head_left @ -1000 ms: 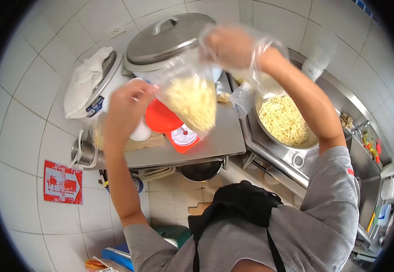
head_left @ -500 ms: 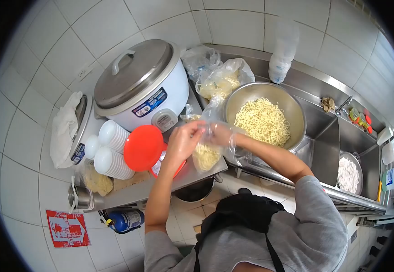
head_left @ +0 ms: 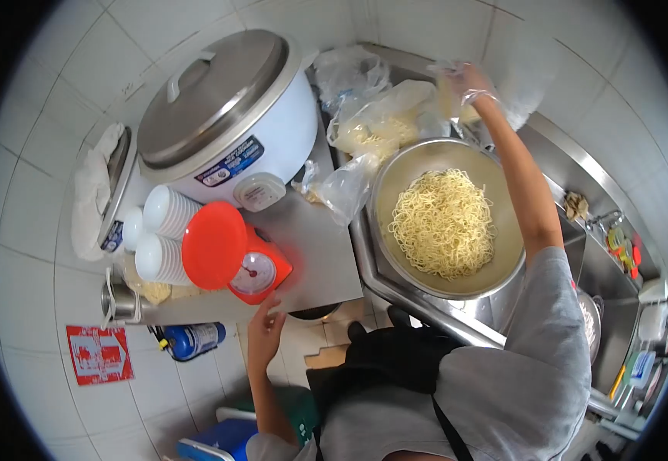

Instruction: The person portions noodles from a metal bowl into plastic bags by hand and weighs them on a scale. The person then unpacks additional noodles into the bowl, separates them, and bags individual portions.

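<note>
My left hand [head_left: 265, 330] is bare and empty, its fingers apart, just below the front edge of the counter near the red scale [head_left: 261, 269]. A red pan sits on that scale. My right hand [head_left: 468, 81], in a clear plastic glove, reaches to the back beyond the steel bowl; it is closed around a clear bag with pale contents [head_left: 451, 101], partly blurred. Yellow noodles [head_left: 445, 223] lie heaped in the large steel bowl [head_left: 389, 270]. Left of the bowl are an opened clear bag [head_left: 343, 184] and a bag of noodles [head_left: 384, 127].
A large rice cooker [head_left: 272, 123] stands behind the scale. Stacked white cups [head_left: 161, 257] are left of the scale. Sink basins [head_left: 618, 323] lie to the right, with a faucet [head_left: 607, 221]. A blue fire extinguisher [head_left: 193, 339] is below the counter.
My hands have separated. The left one has dropped toward the counter's front edge, and the right one has moved up to the back with the small bag. The view has shifted.
</note>
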`<state>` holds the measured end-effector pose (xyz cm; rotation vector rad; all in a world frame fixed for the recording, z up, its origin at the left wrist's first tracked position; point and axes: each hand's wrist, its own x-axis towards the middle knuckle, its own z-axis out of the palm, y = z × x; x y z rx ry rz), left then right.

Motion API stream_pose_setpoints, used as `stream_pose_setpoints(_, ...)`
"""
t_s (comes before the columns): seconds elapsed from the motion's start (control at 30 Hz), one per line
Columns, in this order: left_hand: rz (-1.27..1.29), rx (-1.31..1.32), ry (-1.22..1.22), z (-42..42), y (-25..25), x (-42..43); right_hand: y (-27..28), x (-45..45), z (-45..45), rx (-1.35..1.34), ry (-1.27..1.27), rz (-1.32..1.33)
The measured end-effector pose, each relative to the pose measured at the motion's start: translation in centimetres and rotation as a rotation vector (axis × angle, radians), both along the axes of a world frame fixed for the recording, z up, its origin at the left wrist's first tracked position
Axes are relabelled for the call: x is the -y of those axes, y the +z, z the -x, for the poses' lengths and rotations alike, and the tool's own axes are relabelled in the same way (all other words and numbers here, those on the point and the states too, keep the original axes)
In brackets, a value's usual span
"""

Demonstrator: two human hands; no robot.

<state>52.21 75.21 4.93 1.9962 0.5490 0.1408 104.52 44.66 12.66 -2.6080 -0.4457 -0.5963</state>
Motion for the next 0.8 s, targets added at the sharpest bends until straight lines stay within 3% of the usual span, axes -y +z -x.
stream_pose_setpoints(0.03, 0.037, -0.062, 0.066, 1.2, -0.6, 0.4, -3.4, 1.0, -2.9, 0.313, 0.082, 0.039)
stream_pose_setpoints(0.1, 0.082, -0.084, 0.141, 2.9, -1.7, 1.5, -9.5, 4.1, -9.1, 0.636, 0.220, 0.388)
stream_pose_setpoints(0.17, 0.133, -0.094, 0.230, 3.8, -2.2, 3.0, -11.7, 4.1, -8.7, 0.430, 0.217, 0.415)
stream_pose_setpoints(0.27, 0.056, -0.135, 0.165, 2.4, -0.9, 4.5, -11.5, 2.7, -5.7, 0.075, 0.102, 0.244)
stream_pose_setpoints(0.37, -0.155, 0.001, 0.035, -2.0, -1.0, 4.3, -10.6, 1.9, -3.3, 0.062, 0.119, 0.132)
stream_pose_setpoints(0.43, -0.387, 0.124, -0.033, -6.7, -1.8, 3.3, -9.1, 1.8, -0.7, 0.193, 0.142, 0.011)
stream_pose_setpoints(0.5, -0.551, 0.374, -0.113, -12.6, -1.4, 2.4, -7.9, 1.9, 3.0, 0.283, 0.103, -0.094)
stream_pose_setpoints(0.57, -0.764, 0.427, -0.235, -17.3, 1.0, 2.6, -6.9, 2.7, 8.4, -0.400, 0.033, 0.187)
stream_pose_setpoints(0.6, -0.850, 0.420, -0.320, -19.4, 0.9, 2.3, -5.4, 2.6, 11.6, -0.676, 0.275, 0.195)
stream_pose_setpoints(0.63, -0.934, 0.412, -0.404, -21.0, 0.0, 1.6, -7.6, 4.2, 13.5, -0.508, 0.564, 0.147)
stream_pose_setpoints(0.7, -1.031, 0.409, -0.518, -22.7, -1.2, 1.1, -15.9, 5.2, 14.6, -0.433, 0.335, 0.617)
stream_pose_setpoints(0.8, -1.051, 0.387, -0.520, -24.1, -0.1, 0.7, -17.7, 4.3, 16.2, -0.448, 0.320, 0.638)
